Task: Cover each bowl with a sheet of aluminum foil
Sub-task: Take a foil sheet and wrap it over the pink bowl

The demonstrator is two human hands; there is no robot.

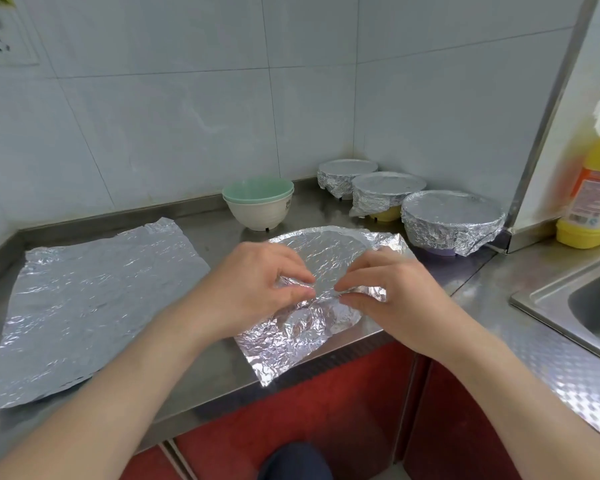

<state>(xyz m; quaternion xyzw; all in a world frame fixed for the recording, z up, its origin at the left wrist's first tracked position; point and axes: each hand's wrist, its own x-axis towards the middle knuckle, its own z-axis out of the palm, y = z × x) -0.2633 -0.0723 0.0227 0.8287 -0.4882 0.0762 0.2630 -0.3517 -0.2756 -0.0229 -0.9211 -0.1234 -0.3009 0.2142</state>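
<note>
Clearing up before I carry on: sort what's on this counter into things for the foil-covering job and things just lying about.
Job: foil sheet pinched by left hand and right hand; spare foil sheet; stacked uncovered bowls; three covered bowls.
Lying about: yellow bottle; sink; wall socket.

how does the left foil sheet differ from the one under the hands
The left sheet lies flat and untouched; the middle sheet drapes over a round rim. The left sheet looks smoother; the middle sheet is crumpled where the left hand and right hand pinch it. Both are aluminum foil.
</note>
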